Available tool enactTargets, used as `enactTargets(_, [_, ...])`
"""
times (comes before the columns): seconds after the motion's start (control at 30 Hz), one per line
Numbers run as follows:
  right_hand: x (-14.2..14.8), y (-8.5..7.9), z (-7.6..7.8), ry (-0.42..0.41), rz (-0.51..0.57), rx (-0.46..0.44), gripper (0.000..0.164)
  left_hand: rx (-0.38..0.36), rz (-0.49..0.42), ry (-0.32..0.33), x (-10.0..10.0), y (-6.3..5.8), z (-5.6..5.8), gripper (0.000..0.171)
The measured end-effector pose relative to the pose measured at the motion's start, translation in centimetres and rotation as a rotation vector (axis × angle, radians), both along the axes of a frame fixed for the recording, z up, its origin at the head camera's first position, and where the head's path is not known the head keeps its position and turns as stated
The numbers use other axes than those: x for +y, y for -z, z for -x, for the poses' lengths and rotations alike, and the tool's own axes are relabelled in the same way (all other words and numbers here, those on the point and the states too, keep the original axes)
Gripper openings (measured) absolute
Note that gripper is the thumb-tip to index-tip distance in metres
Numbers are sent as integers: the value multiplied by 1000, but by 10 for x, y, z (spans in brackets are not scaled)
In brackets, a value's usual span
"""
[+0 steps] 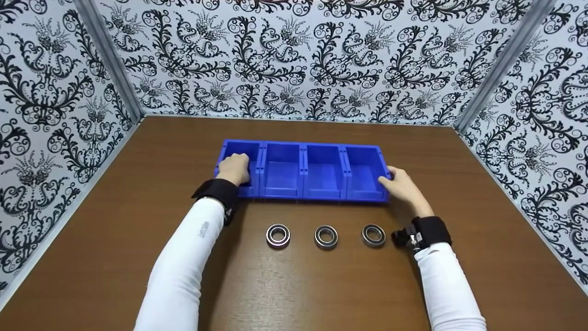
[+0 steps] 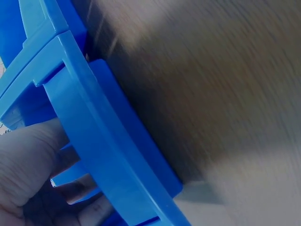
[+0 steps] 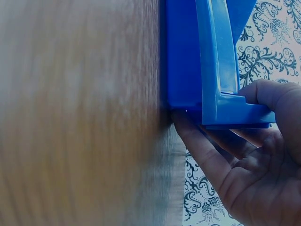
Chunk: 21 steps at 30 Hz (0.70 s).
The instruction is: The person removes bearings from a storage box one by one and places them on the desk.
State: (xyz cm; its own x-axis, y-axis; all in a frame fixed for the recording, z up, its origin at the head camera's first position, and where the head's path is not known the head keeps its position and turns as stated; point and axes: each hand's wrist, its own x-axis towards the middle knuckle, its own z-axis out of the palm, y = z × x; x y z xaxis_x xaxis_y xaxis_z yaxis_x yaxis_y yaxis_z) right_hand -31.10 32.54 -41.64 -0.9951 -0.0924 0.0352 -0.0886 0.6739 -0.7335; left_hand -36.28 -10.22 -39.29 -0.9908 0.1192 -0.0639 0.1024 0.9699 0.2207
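Observation:
A blue bin (image 1: 321, 199) with several side-by-side compartments stands on the table. My left hand (image 1: 235, 169) reaches down into its leftmost compartment. In the left wrist view the fingers (image 2: 94, 209) of that hand bend behind the blue front wall, their tips hidden; I cannot tell what they hold. At the other end my right hand (image 1: 404, 186) grips the bin's right side wall, thumb over the top edge and fingers (image 3: 202, 155) under and along the outside. Three metal ring bearings lie in a row in front: left bearing (image 1: 278, 236), middle bearing (image 1: 326, 237), right bearing (image 1: 373, 235).
The brown wooden table (image 1: 151, 257) stretches around the bin. Patterned black-and-white walls (image 1: 294, 59) with grey corner posts enclose its back and sides. A black wrist strap (image 1: 432, 230) with a small camera sits near the right bearing.

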Motion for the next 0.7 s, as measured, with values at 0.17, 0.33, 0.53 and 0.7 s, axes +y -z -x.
enactTargets(0.17, [0,0,0,-2,9,-10,49,7,1,6,-1,0,-1,36])
enactTargets(0.33, [0,0,1,2,-2,-12,48,-5,-2,15,-2,-2,-2,37])
enactTargets(0.53, [0,1,1,5,-5,-9,48,-3,-15,19,-3,-3,-3,38])
enactTargets(0.7, [0,1,-1,5,11,-11,47,-27,-7,21,-3,-6,-2,40])
